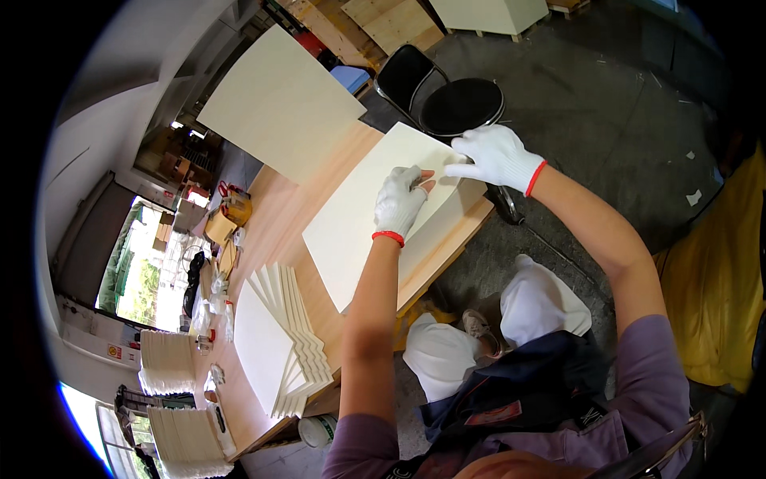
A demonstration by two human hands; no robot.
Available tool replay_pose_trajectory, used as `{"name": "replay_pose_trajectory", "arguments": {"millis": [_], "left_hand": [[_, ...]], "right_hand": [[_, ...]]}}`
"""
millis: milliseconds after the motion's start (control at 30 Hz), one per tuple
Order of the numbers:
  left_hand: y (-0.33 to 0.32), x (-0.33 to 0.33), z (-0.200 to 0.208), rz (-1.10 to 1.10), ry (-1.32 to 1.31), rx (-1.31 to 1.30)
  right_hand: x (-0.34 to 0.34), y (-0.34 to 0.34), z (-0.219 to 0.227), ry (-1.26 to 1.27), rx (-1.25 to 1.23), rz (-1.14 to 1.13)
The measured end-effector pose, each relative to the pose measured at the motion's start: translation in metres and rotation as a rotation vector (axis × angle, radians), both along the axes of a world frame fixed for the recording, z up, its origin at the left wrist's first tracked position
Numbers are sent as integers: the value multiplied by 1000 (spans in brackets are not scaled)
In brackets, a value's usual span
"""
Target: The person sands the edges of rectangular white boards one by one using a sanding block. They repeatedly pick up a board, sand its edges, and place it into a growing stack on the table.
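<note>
A large cream-white board [349, 235] lies on the wooden table in front of me, with a paler strip [427, 235] along its near right edge. Over the board's right part is my left hand [401, 201], in a white glove with a red cuff. Its fingers are curled, bare thumb and finger tips showing close together; whatever is between them is too small to make out. My right hand [496, 160], gloved the same way, is at the board's far right corner. Its thumb and forefinger are apart, the thumb pointing toward my left hand; the other fingers are bent.
Fanned white sheets [275, 339] lie on the wooden table [279, 209] at left. Another large board [279, 104] rests at its far end. A black chair [459, 104] stands beyond the table. Tools and bags line the left edge, near sheet stacks [187, 441]. Yellow cloth [714, 279] hangs at right.
</note>
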State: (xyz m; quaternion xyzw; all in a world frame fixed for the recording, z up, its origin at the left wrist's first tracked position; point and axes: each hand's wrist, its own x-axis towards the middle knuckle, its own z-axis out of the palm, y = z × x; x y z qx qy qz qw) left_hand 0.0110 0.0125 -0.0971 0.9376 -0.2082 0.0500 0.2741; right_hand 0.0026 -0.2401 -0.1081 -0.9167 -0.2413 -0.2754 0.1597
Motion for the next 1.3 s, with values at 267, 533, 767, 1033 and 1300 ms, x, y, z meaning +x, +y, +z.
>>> {"name": "replay_pose_trajectory", "arguments": {"millis": [267,533,767,1033,1300], "left_hand": [[-8,2,-9,-170,0,-230],[-6,-1,-8,-186,178,-372],[-3,7,-17,-189,143,-361],[-8,-7,-4,-171,-58,-295],[-15,-15,4,-86,68,-186]], "right_hand": [[7,31,-7,477,692,-53],[6,39,-30,281,748,-97],[5,36,-31,314,734,-59],[3,41,-27,292,706,-109],[6,40,-34,274,728,-113]]}}
